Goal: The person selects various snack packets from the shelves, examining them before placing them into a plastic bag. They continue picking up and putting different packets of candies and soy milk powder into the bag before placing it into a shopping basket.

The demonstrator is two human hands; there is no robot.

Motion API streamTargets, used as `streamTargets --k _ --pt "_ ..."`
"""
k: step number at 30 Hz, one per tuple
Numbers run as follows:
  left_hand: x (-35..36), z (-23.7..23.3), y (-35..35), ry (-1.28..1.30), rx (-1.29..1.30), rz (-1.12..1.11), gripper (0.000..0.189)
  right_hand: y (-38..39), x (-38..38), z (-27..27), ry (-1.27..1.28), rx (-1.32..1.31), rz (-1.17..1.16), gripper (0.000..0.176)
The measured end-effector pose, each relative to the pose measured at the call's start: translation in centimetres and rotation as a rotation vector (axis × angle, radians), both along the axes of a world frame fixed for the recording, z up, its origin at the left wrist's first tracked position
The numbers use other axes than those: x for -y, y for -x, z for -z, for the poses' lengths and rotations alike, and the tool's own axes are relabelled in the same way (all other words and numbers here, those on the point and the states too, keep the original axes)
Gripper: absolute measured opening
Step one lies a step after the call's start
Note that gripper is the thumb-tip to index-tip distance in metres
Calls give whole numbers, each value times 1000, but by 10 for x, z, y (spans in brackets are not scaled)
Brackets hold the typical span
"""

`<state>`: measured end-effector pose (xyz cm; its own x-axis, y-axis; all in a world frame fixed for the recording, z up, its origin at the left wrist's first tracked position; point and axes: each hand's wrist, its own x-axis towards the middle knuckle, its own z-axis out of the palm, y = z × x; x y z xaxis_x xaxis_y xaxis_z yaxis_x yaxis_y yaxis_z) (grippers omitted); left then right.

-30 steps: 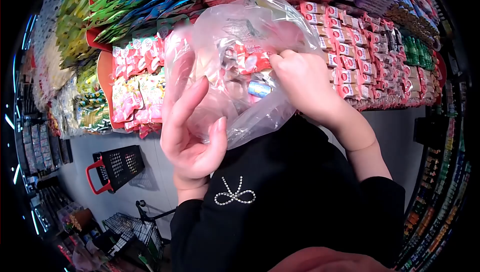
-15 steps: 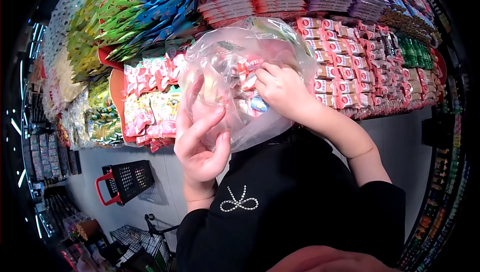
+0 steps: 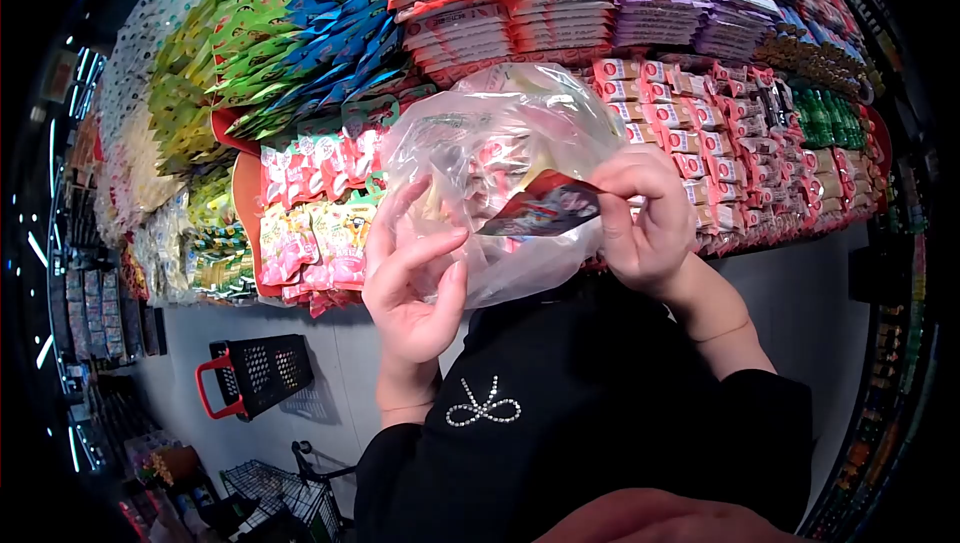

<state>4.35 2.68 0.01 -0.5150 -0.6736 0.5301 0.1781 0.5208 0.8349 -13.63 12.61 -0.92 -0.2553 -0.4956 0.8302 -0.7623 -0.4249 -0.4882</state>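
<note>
In the head view, my right hand [image 3: 645, 218] pinches the corner of a small dark packet [image 3: 550, 209] with red and black printing. The packet stretches leftward across the mouth of a clear plastic bag [image 3: 470, 103]. My left hand [image 3: 415, 278] supports the bag at its left side, fingers curved along the film and thumb bent inward. Through the film I make out a few packaged items inside the bag, with pinkish-white wrappers [image 3: 503, 155]; folds and glare blur them.
Behind the bag, pink-wrapped snacks [image 3: 690, 138], stacked bars [image 3: 455, 33], green and blue packets [image 3: 335, 13] and pink-white pouches [image 3: 320, 233] fill the display. A black shopping basket [image 3: 265, 373] with a red handle stands on the floor at left; a wire cart [image 3: 270, 488] is below it.
My right hand has come out of the bag toward the right, now with the dark packet in its fingers. The left hand keeps its place at the bag's side.
</note>
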Motion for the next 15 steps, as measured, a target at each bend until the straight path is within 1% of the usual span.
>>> streamTargets --k 1,2,3,4,5,6,7,9,10,11,12,13,14,15 --pt "0 0 0 -71 -5 10 25 0 -5 0 8 135 -33 18" --pt "4 4 -2 12 7 23 22 1 -7 -1 71 136 -36 17" --pt "4 4 -3 16 5 10 22 3 -10 -4 136 136 -41 16" --pt "4 4 -4 -12 24 90 23 5 -17 -9 110 13 88 18" --pt "3 4 -5 -40 43 170 23 7 -24 -8 115 -67 144 19" --pt "2 1 -6 -102 73 256 28 7 -26 -13 165 -141 132 20" --pt "3 -9 -10 -172 275 399 42 6 -26 -18 211 -216 112 21" --pt "8 0 -4 -188 230 660 59 3 -28 -16 255 -374 113 28" --pt "10 7 -2 -171 207 684 66 6 -31 -13 194 -437 -50 39" --pt "10 12 -1 -153 184 711 73 1 -28 -16 133 -520 -134 40" --pt "4 7 2 -296 124 720 80 -6 -20 -14 144 -541 -202 32" --pt "5 8 1 -353 137 718 84 -11 -12 -12 157 -564 -266 26" --pt "2 6 -1 -502 108 692 84 -12 -9 -14 156 -567 -273 26" --pt "-1 3 -3 -651 80 667 85 -13 -7 -18 78 -594 -320 24"
